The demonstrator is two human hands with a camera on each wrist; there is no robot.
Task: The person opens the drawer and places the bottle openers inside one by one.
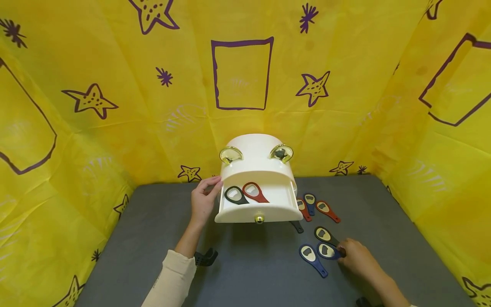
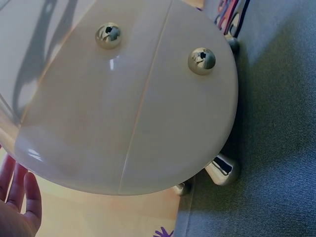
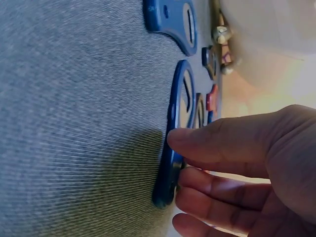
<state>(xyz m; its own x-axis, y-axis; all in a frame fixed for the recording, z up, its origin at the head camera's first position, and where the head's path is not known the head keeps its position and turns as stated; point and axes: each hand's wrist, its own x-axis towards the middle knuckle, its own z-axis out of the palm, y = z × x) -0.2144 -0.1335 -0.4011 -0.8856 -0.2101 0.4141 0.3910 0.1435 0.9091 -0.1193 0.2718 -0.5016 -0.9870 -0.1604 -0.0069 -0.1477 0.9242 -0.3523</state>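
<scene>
A cream rounded drawer box (image 1: 253, 153) stands on the table with its upper drawer (image 1: 245, 213) pulled out. Inside that drawer lie a black bottle opener (image 1: 235, 195) and a red bottle opener (image 1: 254, 191). The fingertips of my left hand (image 1: 203, 200) touch the box's left side; its fingers look fairly straight in the left wrist view. My right hand (image 1: 356, 256) pinches the handle of a blue bottle opener (image 3: 174, 148) between thumb and fingers, low at the table. Beside it lie another blue bottle opener (image 1: 312, 259) and a black one (image 1: 325, 234).
More bottle openers lie right of the box: a red one (image 1: 327, 210), a blue one (image 1: 309, 202) and another red one (image 1: 302, 209). A black handle (image 1: 297, 227) shows partly under the drawer. Yellow patterned cloth (image 1: 245, 119) surrounds the grey table (image 1: 253, 273).
</scene>
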